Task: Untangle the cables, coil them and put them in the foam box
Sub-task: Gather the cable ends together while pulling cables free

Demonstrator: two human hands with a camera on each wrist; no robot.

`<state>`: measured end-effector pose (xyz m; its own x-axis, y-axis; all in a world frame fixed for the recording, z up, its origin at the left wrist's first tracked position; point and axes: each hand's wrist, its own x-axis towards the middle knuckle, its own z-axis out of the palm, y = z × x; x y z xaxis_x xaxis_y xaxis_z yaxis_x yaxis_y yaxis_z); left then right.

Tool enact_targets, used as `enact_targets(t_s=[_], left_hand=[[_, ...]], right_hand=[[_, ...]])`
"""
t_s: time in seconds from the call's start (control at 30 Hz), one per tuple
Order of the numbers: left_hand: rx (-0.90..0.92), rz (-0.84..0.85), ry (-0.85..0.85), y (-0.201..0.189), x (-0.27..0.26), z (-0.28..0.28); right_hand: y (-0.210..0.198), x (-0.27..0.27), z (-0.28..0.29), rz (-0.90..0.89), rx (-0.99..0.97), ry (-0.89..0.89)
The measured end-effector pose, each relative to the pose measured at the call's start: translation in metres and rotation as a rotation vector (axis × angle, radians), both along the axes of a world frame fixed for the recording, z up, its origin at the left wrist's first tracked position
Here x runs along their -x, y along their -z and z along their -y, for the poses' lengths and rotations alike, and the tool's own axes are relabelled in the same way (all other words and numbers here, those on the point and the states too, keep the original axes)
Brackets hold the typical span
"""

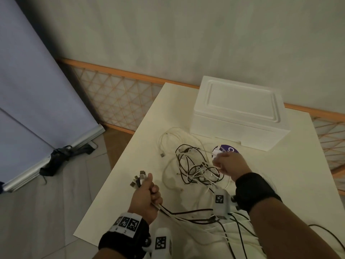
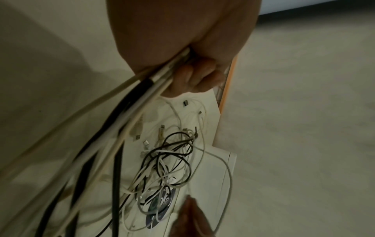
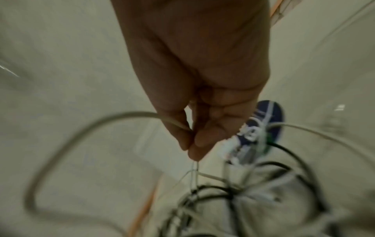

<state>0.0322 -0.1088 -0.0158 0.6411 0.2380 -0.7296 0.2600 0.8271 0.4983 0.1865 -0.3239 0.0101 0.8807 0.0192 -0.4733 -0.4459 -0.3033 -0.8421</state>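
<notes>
Several cables [image 1: 196, 171], black and white mixed, lie in a loose knot at the middle of my worktop [image 1: 291, 186]; loops cross over each other and a few plug ends stick out at the pile's 9 o'clock side. My left hand [image 1: 146, 198] is fisted round a bundle of cable ends, the plugs fanned out above the thumb, the strands trailing off toward 4 o'clock across the near worktop. In the left wrist view the fingers [image 2: 194, 77] curl tight over those strands. My right hand [image 1: 228, 164] sits at the knot's 3 o'clock edge; in the right wrist view thumb and fingertips [image 3: 194, 141] pinch a thin white cable [image 3: 67, 144], which arcs away in a wide loop.

The foam box [image 1: 239, 113], white, lid on, stands at 12 o'clock from the knot, near the worktop's far edge. A round purple sticker [image 1: 226, 149] lies between box and right hand, partly under strands.

Worktop bare toward 3 o'clock. Left edge runs close past my left hand. Beyond it, tiled floor [image 1: 56, 193], a grey leaning panel [image 1: 37, 90] at 10 o'clock, and a lattice rail [image 1: 115, 98] along the wall.
</notes>
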Motion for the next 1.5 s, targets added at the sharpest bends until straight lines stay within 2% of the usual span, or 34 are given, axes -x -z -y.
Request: enact_targets(t_s=[0.07, 0.13, 0.27, 0.37, 0.47, 0.53, 0.57, 0.63, 0.77, 0.83, 0.9, 0.97, 1.07, 1.17, 1.33, 1.43, 1.5], left_hand=[[0.005, 0.003, 0.002, -0.003, -0.002, 0.000], [0.002, 0.022, 0.011, -0.007, -0.004, 0.000], [-0.021, 0.077, 0.076, -0.017, -0.012, 0.008], [-0.054, 0.108, 0.131, -0.026, -0.018, 0.014], [-0.082, 0.112, 0.161, -0.028, -0.019, 0.014], [-0.072, 0.104, 0.153, -0.027, -0.017, 0.014], [-0.049, 0.108, 0.149, -0.028, -0.016, 0.015], [0.002, 0.132, 0.173, -0.035, -0.015, 0.020], [0.067, 0.255, 0.331, -0.065, -0.024, 0.035], [0.130, 0.293, 0.319, -0.073, -0.032, 0.035], [0.172, 0.286, 0.251, -0.073, -0.040, 0.026], [0.182, 0.261, 0.196, -0.068, -0.042, 0.013], [0.157, 0.225, 0.153, -0.061, -0.038, -0.004], [0.137, 0.207, 0.134, -0.055, -0.036, -0.008], [0.115, 0.213, 0.100, -0.044, -0.040, -0.011], [0.086, 0.220, 0.084, -0.039, -0.044, -0.014], [0.063, 0.243, 0.103, -0.042, -0.045, -0.006]], right_hand=[[-0.029, 0.006, 0.005, 0.196, -0.127, 0.110], [-0.057, 0.015, 0.009, 0.301, -0.168, 0.123], [-0.073, 0.031, 0.016, 0.360, -0.189, 0.081], [-0.090, 0.047, 0.019, 0.451, -0.221, 0.148], [-0.119, 0.062, 0.031, 0.717, -0.300, 0.237], [-0.136, 0.067, 0.037, 0.840, -0.315, 0.193], [-0.140, 0.067, 0.038, 0.840, -0.274, 0.127], [-0.141, 0.065, 0.032, 0.716, -0.118, -0.056], [-0.136, 0.074, 0.012, 0.481, 0.104, -0.434], [-0.126, 0.088, 0.001, 0.383, 0.160, -0.656], [-0.109, 0.102, -0.004, 0.391, 0.263, -0.820], [-0.098, 0.110, 0.005, 0.407, 0.273, -0.768], [-0.090, 0.110, 0.042, 0.304, 0.200, -0.643], [-0.084, 0.106, 0.085, 0.207, 0.219, -0.569], [-0.074, 0.105, 0.149, 0.058, 0.466, -0.488], [-0.067, 0.108, 0.176, 0.100, 0.619, -0.389], [-0.062, 0.109, 0.175, 0.153, 0.719, -0.403]])
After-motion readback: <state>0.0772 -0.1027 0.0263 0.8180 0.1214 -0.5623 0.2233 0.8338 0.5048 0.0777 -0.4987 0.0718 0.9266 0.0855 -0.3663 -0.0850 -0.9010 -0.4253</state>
